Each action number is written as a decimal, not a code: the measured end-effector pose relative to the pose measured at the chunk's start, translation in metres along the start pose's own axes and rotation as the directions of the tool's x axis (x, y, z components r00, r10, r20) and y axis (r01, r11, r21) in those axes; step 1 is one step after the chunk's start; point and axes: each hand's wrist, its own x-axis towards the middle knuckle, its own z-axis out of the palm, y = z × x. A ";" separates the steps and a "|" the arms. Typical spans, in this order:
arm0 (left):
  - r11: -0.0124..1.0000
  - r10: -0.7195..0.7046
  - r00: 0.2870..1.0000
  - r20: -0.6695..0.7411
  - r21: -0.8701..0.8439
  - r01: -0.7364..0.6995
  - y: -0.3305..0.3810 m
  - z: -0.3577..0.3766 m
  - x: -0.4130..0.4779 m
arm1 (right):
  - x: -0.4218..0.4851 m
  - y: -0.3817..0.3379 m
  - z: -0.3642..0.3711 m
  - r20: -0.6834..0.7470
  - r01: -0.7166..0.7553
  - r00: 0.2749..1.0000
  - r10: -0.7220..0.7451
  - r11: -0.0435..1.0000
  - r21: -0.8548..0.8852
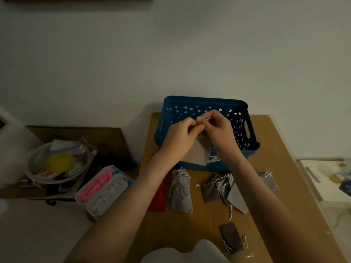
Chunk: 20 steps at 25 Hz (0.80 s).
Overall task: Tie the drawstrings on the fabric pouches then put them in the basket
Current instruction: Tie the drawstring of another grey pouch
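Both hands are raised together in front of the blue plastic basket with triangle cut-outs (pixel 207 103), which stands at the far edge of the brown wooden table (pixel 190 228). The left hand (pixel 179 138) and the right hand (pixel 218 130) meet fingertip to fingertip, each pinched closed on the thin white drawstring (pixel 208 119) at the mouth of a grey fabric pouch (pixel 199 151) that hangs below them, clear of the table and in front of the basket's near wall.

On the table near the basket lie more pouches: a stack of grey fabric pouches with gathered necks (pixel 180 190) left of centre, a flat red pouch (pixel 158 196) just beside it and partly hidden by the left forearm, a loose heap of grey pouches with trailing cords (pixel 225 190) in the middle, and a single grey pouch (pixel 268 180) toward the right edge. A darker grey pouch (pixel 231 237) lies alone near the table's near edge.

Whether the basket holds anything cannot be told.
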 end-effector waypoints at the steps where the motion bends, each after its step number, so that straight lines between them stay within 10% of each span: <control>1: 1.000 -0.009 1.000 -0.006 -0.005 0.009 -0.002 -0.001 0.002 | -0.001 -0.001 0.000 0.014 0.010 1.000 -0.010 1.000 -0.002; 10: 0.845 -0.268 0.963 -0.020 -0.485 0.225 -0.011 -0.005 0.007 | 0.008 0.006 -0.020 -0.029 0.020 0.999 -0.028 0.963 -0.269; 20: 0.659 -0.085 0.981 0.174 -0.729 0.186 -0.007 -0.011 0.001 | 0.005 0.011 -0.027 -0.023 0.132 0.986 -0.164 0.859 -0.495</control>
